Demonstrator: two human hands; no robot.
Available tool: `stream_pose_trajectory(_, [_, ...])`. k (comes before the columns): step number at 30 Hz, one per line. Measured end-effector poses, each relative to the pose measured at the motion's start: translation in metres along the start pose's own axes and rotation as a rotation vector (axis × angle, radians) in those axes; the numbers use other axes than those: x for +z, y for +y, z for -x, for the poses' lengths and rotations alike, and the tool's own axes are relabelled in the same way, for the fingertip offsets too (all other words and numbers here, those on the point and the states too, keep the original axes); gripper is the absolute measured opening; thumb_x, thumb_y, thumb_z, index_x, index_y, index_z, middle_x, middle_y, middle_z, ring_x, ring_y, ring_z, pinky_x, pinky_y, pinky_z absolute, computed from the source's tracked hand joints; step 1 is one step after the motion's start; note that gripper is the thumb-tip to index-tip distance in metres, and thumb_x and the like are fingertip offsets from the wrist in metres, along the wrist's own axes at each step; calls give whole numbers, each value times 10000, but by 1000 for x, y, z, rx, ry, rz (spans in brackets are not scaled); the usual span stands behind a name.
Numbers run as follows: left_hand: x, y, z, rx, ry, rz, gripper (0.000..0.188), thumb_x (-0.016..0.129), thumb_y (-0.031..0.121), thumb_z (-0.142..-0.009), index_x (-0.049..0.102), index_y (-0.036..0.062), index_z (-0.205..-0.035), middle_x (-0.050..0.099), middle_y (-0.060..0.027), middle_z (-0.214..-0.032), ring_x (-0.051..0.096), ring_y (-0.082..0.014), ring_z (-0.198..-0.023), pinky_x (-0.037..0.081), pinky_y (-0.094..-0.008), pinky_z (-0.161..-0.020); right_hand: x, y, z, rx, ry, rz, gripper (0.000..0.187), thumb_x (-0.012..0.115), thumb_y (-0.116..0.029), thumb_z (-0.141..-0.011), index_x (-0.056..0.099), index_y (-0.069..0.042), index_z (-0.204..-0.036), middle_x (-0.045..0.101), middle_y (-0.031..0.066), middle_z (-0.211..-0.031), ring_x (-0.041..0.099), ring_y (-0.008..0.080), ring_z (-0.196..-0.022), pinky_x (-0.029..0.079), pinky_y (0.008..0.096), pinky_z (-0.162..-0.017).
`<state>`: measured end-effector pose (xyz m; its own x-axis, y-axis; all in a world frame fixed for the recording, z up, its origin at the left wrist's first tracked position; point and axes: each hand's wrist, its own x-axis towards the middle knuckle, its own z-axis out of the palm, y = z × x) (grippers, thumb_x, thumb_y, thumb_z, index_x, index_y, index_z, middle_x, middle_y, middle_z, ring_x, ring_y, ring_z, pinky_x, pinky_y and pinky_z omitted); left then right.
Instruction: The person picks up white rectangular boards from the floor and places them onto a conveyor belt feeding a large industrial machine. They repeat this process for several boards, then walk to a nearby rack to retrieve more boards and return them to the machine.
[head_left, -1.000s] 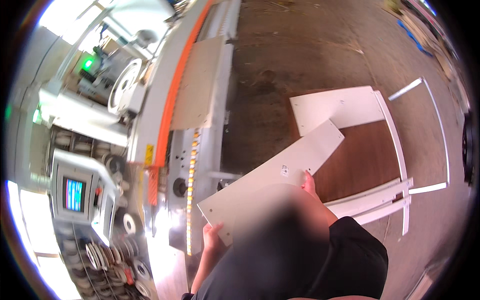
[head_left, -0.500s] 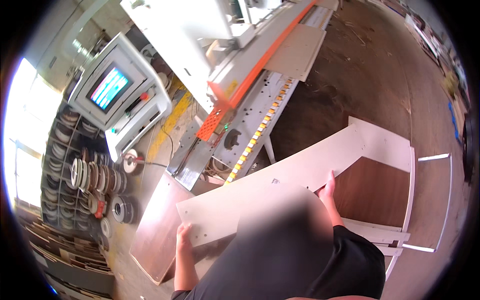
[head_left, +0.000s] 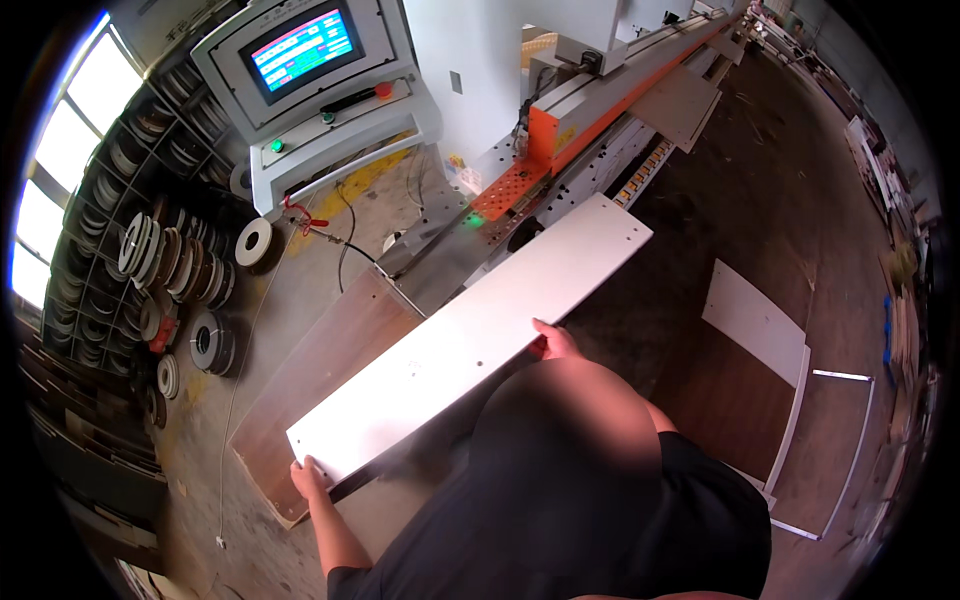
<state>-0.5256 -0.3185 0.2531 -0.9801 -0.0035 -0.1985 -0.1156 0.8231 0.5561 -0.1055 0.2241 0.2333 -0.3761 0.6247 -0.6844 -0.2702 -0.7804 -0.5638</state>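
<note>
A long white panel (head_left: 450, 350) with small holes near its ends and edge slants across the space in front of me. My left hand (head_left: 309, 478) grips its near-left corner, thumb on top. Farther along its near long edge, my right hand (head_left: 556, 342) is closed on the panel, thumb over the face and the other fingers mostly hidden. The panel's far end lies beside the orange perforated plate (head_left: 510, 193) and over part of the machine's infeed. Under its left part shows a brown wood-look board (head_left: 300, 385).
A control console (head_left: 330, 110) with a lit screen stands at the upper left. Rolls of edge banding (head_left: 165, 255) fill a rack and the floor at left. To my right sit a white panel (head_left: 755, 315) and a brown panel (head_left: 735, 400), with a metal frame (head_left: 860, 450) beyond.
Both hands have carried the white panel left and away from the panels at right, bringing it alongside the machine. My view has turned, so the console appears nearer and larger.
</note>
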Motion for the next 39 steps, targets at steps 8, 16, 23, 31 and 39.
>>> stream_pose_trajectory(8, [11,10,-22,522,389,-317,529,766,162,-854,632,-3,-1338,662,-208,-1327,598,-394,-1267,448,-494,-1120,72,28,-9,113,-353,665,330,652,-339,-1064,676,-51,-1224,771,63,-1093,740,131,-952,582,294,-805])
stream_pose_trajectory(16, [187,261,138,1213,-280,-18,609,784,127,-820,601,59,-1396,623,-156,-1435,561,-363,-1356,435,-483,-1153,9,8,35,21,-274,771,366,623,-355,-1074,698,-62,-1281,781,76,-1164,746,137,-978,575,293,-807])
stream_pose_trajectory(23, [267,355,164,1413,-318,-419,694,796,293,-827,582,251,-1486,439,-64,-1662,352,-371,-1554,304,-597,-1245,-213,45,75,-15,116,692,296,665,-314,-1046,700,-81,-1225,779,61,-1104,721,127,-884,538,270,-668])
stream_pose_trajectory(31, [286,388,150,1318,-334,-539,848,875,332,-764,536,304,-1541,405,-27,-1687,348,-356,-1560,344,-593,-1228,-428,153,225,-376,22,1731,228,731,-295,-906,746,-80,-982,761,141,-932,741,342,-882,562,486,-740])
stream_pose_trajectory(39, [294,412,156,1270,-375,-659,899,878,321,-767,485,309,-1575,384,-32,-1700,343,-354,-1563,361,-591,-1217,-365,134,188,-144,231,1258,236,728,-275,-931,762,-65,-1036,764,102,-912,747,251,-853,573,398,-733])
